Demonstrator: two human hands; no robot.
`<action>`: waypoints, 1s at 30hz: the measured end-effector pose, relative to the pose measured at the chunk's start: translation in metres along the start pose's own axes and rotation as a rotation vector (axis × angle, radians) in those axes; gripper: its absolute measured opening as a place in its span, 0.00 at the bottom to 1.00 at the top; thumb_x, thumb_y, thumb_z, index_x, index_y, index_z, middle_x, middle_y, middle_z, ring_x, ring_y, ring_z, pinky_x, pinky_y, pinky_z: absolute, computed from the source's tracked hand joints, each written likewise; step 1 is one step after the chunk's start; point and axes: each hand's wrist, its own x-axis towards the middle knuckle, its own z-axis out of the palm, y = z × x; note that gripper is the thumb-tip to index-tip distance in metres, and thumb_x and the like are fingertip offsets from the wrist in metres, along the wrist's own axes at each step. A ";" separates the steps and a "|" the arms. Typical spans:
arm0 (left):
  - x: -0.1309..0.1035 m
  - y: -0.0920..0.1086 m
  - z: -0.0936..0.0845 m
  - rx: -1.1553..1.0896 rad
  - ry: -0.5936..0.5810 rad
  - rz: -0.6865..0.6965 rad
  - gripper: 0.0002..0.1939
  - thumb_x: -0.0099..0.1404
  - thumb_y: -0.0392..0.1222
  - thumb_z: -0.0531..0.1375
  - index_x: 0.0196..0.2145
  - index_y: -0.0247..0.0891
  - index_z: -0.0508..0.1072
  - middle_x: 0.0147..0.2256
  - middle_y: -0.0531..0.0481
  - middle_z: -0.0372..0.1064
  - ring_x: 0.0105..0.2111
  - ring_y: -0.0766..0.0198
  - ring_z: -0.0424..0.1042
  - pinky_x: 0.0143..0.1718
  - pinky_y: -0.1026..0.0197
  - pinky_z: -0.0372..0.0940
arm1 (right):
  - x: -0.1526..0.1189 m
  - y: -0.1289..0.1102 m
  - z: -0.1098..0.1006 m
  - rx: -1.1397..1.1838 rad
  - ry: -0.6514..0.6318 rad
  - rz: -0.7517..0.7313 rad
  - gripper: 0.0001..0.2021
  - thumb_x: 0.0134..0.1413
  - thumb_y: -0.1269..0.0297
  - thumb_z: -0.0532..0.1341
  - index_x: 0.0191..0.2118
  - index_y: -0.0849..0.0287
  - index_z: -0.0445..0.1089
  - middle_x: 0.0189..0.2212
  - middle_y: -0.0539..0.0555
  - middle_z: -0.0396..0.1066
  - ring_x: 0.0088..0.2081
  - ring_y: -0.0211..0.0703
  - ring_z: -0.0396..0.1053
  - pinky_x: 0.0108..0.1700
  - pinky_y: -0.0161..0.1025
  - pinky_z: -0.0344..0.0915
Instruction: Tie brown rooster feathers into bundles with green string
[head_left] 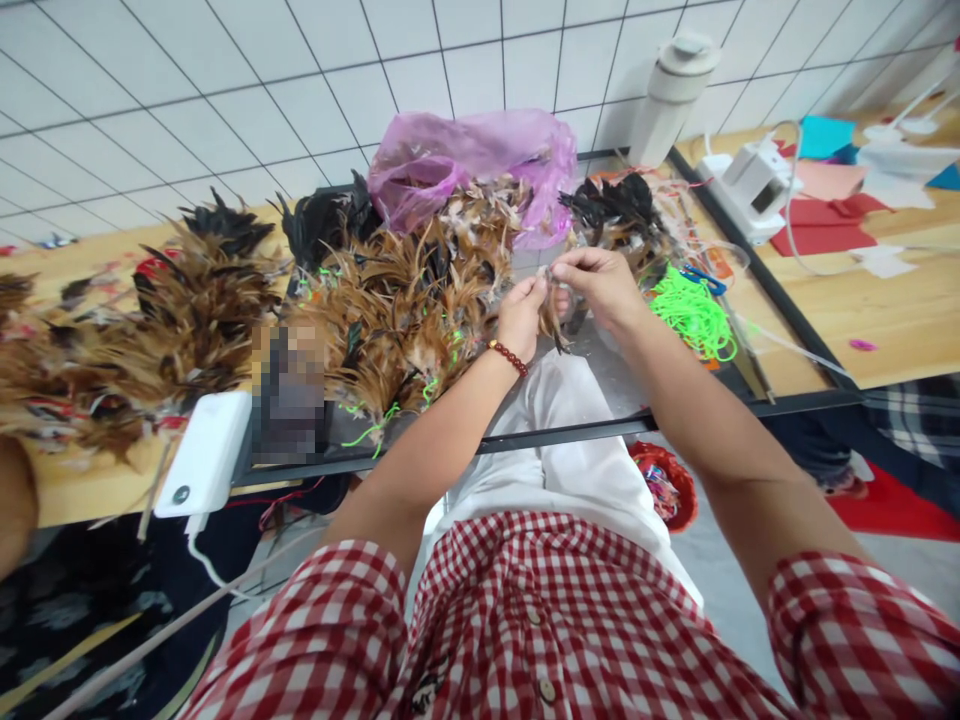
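Close together over the near middle of the black-framed tray (577,427), my left hand (523,312) and my right hand (600,282) pinch a small bunch of feathers (553,322). Its dark tips hang down between the hands, while the fingers hide the quill ends. A large heap of brown feathers (405,300) lies left of my left hand, with bits of green cord among it. Right of my right hand is a tangle of bright green cord (691,310), and a blue-handled tool (703,280) lies on it. Black feathers (619,205) sit behind my right hand.
A pink plastic bag (472,150) stands behind the heap, near the tiled wall. A white bottle (671,95) and a power strip (742,190) stand at the right. A white power bank (206,450) rests on the left edge. Below is a red basket (686,490).
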 end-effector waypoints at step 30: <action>-0.008 0.007 0.003 0.064 -0.031 -0.050 0.16 0.68 0.45 0.67 0.26 0.36 0.70 0.18 0.61 0.56 0.18 0.77 0.56 0.31 0.71 0.65 | 0.005 -0.003 -0.008 -0.242 0.078 -0.098 0.22 0.47 0.41 0.74 0.26 0.55 0.75 0.25 0.50 0.71 0.30 0.40 0.69 0.36 0.40 0.70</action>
